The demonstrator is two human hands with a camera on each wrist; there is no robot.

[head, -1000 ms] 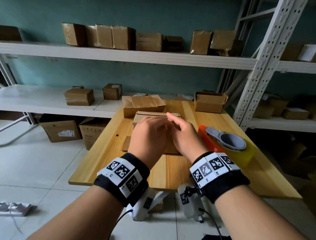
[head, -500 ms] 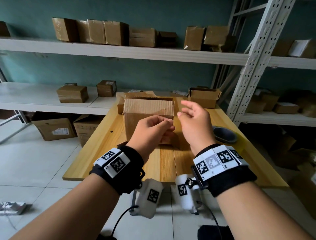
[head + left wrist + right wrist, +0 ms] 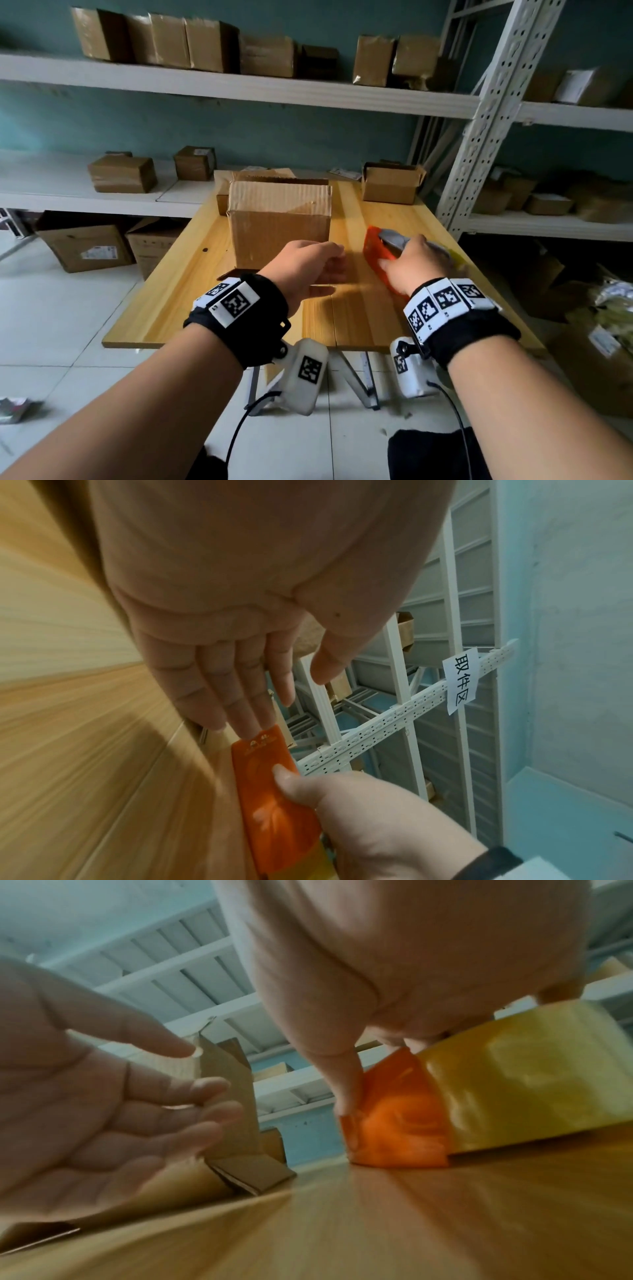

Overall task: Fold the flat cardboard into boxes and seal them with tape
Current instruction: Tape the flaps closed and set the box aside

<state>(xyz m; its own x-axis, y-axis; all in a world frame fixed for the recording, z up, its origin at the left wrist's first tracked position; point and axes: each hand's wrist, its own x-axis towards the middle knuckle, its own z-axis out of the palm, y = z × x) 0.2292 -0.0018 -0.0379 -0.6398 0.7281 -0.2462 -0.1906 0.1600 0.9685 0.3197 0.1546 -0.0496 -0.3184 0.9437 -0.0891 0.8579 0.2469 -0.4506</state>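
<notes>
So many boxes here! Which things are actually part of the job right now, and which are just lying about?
In use:
- upright cardboard box on the table
- orange tape dispenser, gripped by the right hand
- left hand, open beside the box

Lying about:
- taped boxes on the top shelf
- open box at the table's far corner
- cartons on the floor

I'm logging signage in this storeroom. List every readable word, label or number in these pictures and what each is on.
"取件区": white paper sign on the perforated white metal shelf rail.
White sticker on the brown cardboard carton under the shelf: print too small to read.
Black-and-white square marker tags on the black wristbands: patterns, with tiny digits too small to read.
Orange plastic tape dispenser: embossed marks, not legible.
</notes>
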